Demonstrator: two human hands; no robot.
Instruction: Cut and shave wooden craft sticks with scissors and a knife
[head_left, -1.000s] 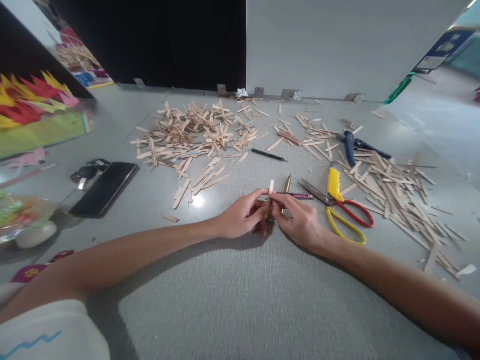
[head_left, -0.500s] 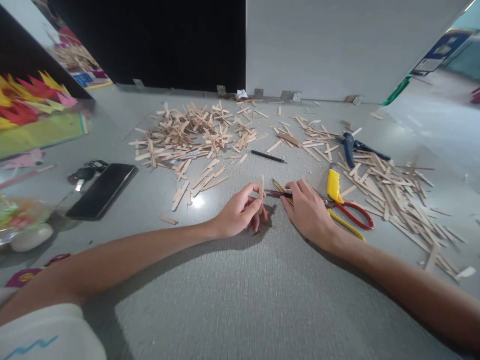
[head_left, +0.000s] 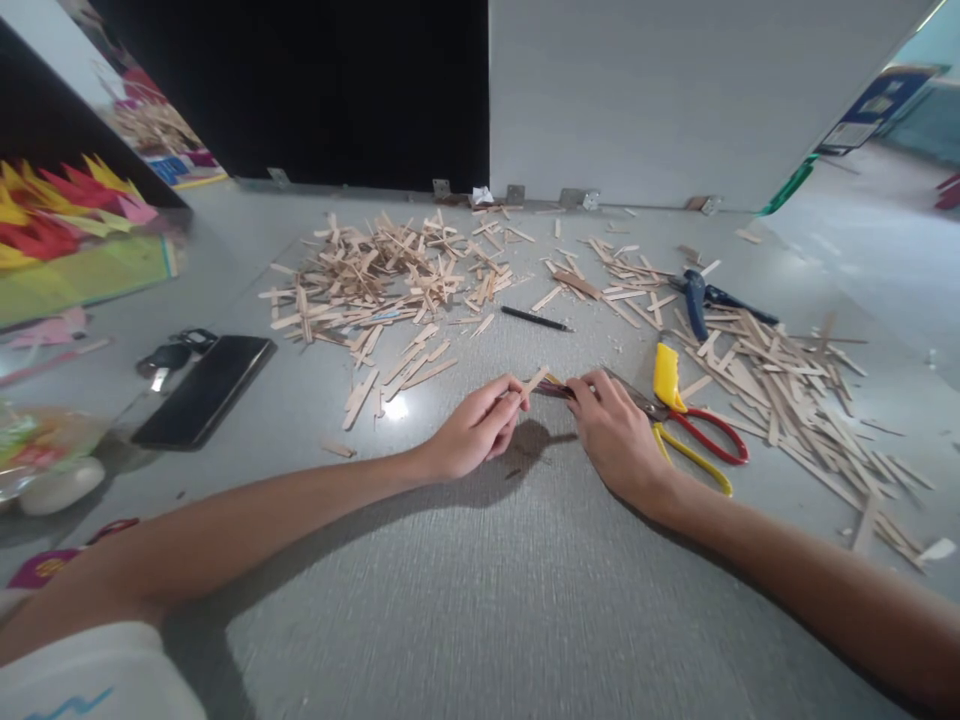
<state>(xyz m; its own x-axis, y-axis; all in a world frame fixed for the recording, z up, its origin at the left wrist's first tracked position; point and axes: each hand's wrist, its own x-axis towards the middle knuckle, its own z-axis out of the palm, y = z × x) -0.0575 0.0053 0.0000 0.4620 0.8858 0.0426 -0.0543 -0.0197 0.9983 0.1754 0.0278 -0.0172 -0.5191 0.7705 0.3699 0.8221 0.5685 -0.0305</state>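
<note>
My left hand (head_left: 480, 425) is closed, pinching a short flat wooden stick (head_left: 535, 380) between thumb and fingertips, its free end pointing up and to the right. Facing it, my right hand (head_left: 616, 430) has its fingers closed round a dark slim tool (head_left: 553, 388), whose front end comes close to the stick. Whether the two touch I cannot tell. A yellow pencil-like piece shows beside that tool, and my fingers hide the rest. Just right of my right hand lie scissors-like cutters with red and yellow handles (head_left: 716, 430) and a yellow-handled cutter (head_left: 666, 375).
Loose wooden sticks (head_left: 382, 260) heap at back left, and more sticks (head_left: 795, 385) spread at right under blue-handled pliers (head_left: 697, 300). A black pen (head_left: 536, 319) lies mid-table. At left are a phone (head_left: 206, 392) and keys (head_left: 165, 358). An upright black-and-white board (head_left: 637, 100) stands behind.
The stick in my left hand has tipped from upright to slanting right, and that hand's fingers have curled in. My right hand's tool has shifted slightly, bringing stick and tool close together.
</note>
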